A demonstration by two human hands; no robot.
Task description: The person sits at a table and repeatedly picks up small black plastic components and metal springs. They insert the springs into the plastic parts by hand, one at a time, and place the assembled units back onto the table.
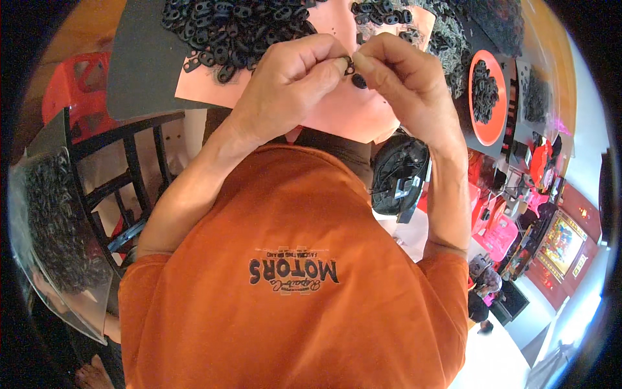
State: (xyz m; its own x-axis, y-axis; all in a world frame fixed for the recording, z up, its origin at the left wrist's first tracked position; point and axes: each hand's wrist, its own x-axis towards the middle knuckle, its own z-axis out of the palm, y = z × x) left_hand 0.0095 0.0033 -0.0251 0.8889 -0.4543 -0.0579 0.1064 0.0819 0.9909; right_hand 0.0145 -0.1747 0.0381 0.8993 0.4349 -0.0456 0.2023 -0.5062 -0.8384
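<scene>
My left hand [291,81] and my right hand [409,78] meet above the pink sheet [343,117], thumb and forefinger pinched on each. Between the fingertips is a small dark ring-like piece [350,65], mostly covered, so its exact kind is unclear. Just below it shows a black oval piece [359,81]; whether it is joined to the held one I cannot tell. A heap of black two-holed cord locks [227,32] lies beyond my left hand. More cord locks [382,11] sit past my right hand.
Right of my right hand are a mound of small dark and silvery parts [451,39] and an orange-red dish [499,104] holding small dark pieces. A dark board [142,71] lies at left, with a red stool [78,84] beyond. A black bag [394,172] hangs below my right wrist.
</scene>
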